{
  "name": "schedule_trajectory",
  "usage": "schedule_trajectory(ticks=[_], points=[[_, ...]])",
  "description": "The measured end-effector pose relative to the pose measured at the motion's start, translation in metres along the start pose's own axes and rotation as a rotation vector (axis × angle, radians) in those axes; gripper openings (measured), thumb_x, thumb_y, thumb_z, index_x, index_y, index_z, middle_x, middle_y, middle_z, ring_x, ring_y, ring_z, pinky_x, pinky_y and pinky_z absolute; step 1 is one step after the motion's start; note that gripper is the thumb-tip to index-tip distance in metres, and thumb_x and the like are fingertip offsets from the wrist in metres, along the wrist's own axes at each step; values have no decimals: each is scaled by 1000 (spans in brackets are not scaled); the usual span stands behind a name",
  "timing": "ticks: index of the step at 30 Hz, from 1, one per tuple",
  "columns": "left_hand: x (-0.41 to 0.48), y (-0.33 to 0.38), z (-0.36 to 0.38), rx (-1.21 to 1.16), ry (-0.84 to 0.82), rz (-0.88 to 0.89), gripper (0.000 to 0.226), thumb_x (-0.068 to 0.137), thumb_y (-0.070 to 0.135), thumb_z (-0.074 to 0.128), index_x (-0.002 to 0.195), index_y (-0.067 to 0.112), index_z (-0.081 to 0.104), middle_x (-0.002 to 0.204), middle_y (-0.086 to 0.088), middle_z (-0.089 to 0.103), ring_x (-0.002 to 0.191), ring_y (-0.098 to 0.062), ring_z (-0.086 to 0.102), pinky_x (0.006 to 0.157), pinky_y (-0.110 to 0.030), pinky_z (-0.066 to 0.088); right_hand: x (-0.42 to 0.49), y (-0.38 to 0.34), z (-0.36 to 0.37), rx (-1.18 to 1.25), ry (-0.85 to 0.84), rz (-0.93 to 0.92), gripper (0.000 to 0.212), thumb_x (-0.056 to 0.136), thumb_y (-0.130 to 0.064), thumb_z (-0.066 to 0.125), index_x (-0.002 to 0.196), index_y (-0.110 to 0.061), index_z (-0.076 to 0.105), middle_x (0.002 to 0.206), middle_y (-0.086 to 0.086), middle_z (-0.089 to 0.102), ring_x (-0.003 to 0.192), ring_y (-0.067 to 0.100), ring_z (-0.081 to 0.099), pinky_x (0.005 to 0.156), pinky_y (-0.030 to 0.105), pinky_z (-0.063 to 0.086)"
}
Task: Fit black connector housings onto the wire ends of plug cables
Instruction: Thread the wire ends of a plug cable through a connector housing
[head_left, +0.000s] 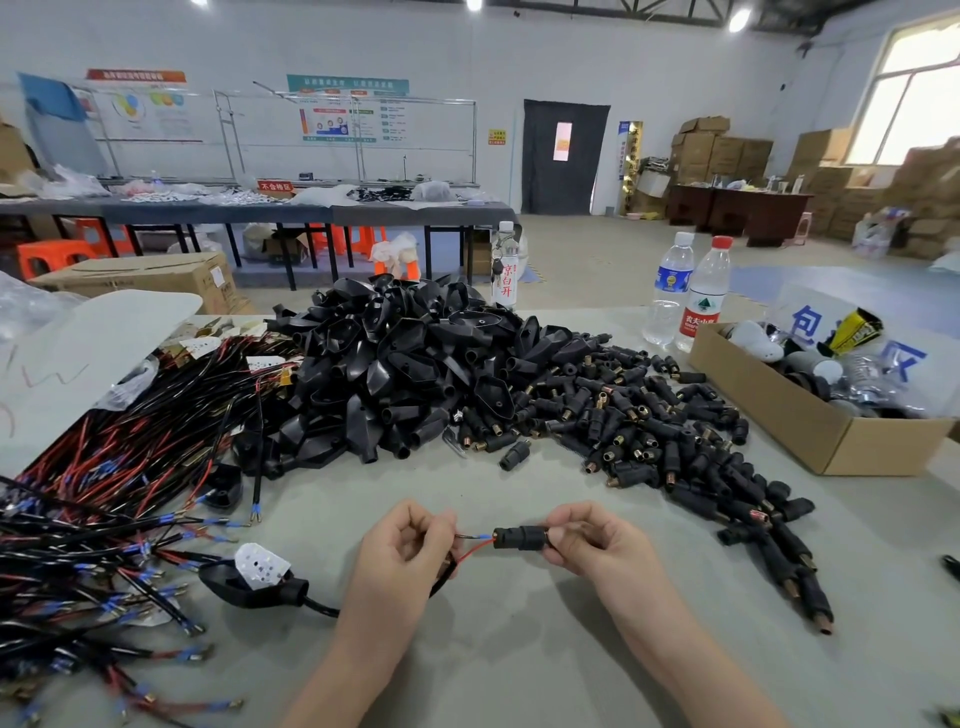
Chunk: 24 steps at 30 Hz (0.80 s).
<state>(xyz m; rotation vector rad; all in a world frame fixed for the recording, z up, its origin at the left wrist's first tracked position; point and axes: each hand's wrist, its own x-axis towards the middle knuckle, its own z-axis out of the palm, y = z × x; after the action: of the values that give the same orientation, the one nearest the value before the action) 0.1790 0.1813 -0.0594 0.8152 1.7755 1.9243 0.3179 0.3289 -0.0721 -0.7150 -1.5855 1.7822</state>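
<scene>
My right hand (589, 543) pinches a black connector housing (519, 538) by its right end, just above the grey table (519, 665). A red wire (475, 550) and a black wire with a blue sleeve run from my left hand (410, 545) into the housing's left end. My left hand grips those wire ends. Their black cable runs under my left wrist to a black plug (249, 590) with a white perforated card on it, lying on the table to the left.
A heap of black plug shells (400, 364) fills the middle of the table, with small black housings (675, 441) spread to its right. Red and black cables (104, 493) lie at left. A cardboard box (810, 421) and two water bottles (685, 291) stand at right.
</scene>
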Motion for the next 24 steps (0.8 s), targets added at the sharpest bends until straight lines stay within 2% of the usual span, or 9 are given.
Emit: schedule_trajectory(ticks=[4,9,13,16,20,24], points=[[-1,1,0,33,-24,9,30,97,15,61,72,6,47,69,-9,71,60,-14,54,64,-33,45,-1,0,-1,19,4,-2,23,93,8,59,83,-10,71,82,6,75,75,12,71,71,16,53],[-3,2,-2,21,-59,46,30,98,20,60,77,0,52,71,-10,71,56,-13,49,62,-34,44,-2,-1,2,34,16,-16,23,92,10,59,83,-8,70,82,8,74,77,14,72,71,16,54],[-3,-1,-2,17,-37,61,29,96,23,61,69,15,56,70,-12,70,58,-11,52,61,-31,48,-4,-4,4,33,11,-36,24,91,11,58,81,-7,70,86,13,75,78,14,71,72,17,55],[-2,-1,-1,23,-3,79,30,92,35,62,68,19,55,72,-12,71,62,-14,56,61,-33,48,-6,-7,8,17,-7,-59,23,90,13,59,79,-6,68,85,14,75,76,12,70,72,19,55],[-4,-4,0,151,-30,120,38,87,55,66,72,22,56,66,-7,66,64,-20,56,64,-49,50,-8,-6,16,10,-40,-68,22,89,13,61,78,-5,67,83,9,76,76,10,70,73,19,56],[-5,-9,-2,307,-130,199,50,82,69,53,83,19,57,68,-11,56,57,-12,46,58,-44,46,-8,-6,17,26,-27,-63,23,88,14,61,77,-5,67,85,10,77,77,10,71,71,19,55]])
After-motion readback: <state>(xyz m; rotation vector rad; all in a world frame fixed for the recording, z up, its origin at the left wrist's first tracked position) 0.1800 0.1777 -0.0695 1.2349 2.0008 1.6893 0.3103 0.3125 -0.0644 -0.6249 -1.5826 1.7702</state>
